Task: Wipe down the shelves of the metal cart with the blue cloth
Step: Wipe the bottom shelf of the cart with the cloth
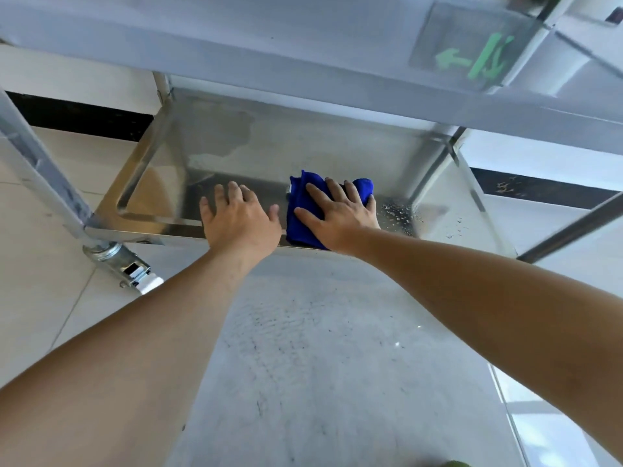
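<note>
Head view shows the right hand (pixel 340 217) at frame centre with fingers (pixel 315 193) spread flat, pressing the blue cloth (pixel 301 220) onto the metal cart's lower shelf (pixel 269 143), while the left hand (pixel 241 220) rests open-palmed just beside the cloth.

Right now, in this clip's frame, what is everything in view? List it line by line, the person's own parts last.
Metal cart: one, silver, front and centre, two shelves visible.
Lower shelf: one, silver, under both hands.
Upper shelf: one, silver, across the top.
Blue cloth: one, bunched, on lower shelf, right of centre.
Water droplets: many, clear, right of the cloth.
Caster wheel: one, silver, cart's near left corner.
Floor: grey and beige, below.
Left hand: flat on the shelf, empty.
Right hand: pressing flat on the cloth.
</note>
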